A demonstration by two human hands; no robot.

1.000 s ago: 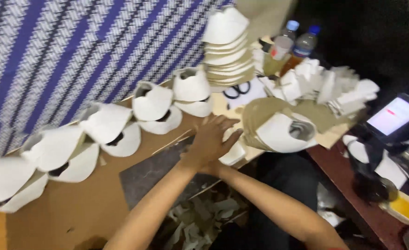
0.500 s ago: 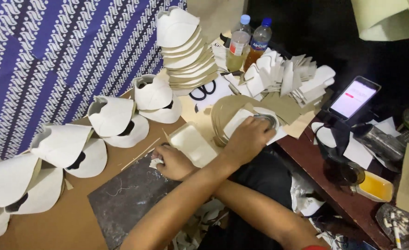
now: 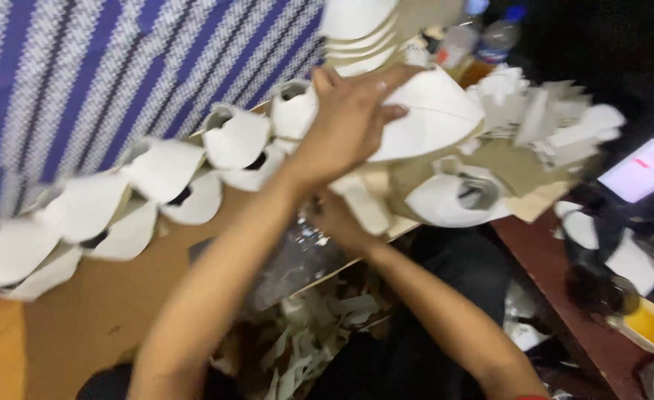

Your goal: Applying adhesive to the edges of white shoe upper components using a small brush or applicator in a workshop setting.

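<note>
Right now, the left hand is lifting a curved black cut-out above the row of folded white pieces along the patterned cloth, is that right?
Not quite: in the head view the curved cut-out in the left hand is white, not black. It is indeed held above the row of folded white pieces along the patterned cloth.

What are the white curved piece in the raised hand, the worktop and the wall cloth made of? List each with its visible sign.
White curved piece: seemingly thin card or stiff sheet with a matte finish; it holds a bent shape.
Worktop: looks like brown board, flat, dull and uncoated.
Wall cloth: probably printed fabric with a blue and white repeating pattern; blur hides any weave.
</note>
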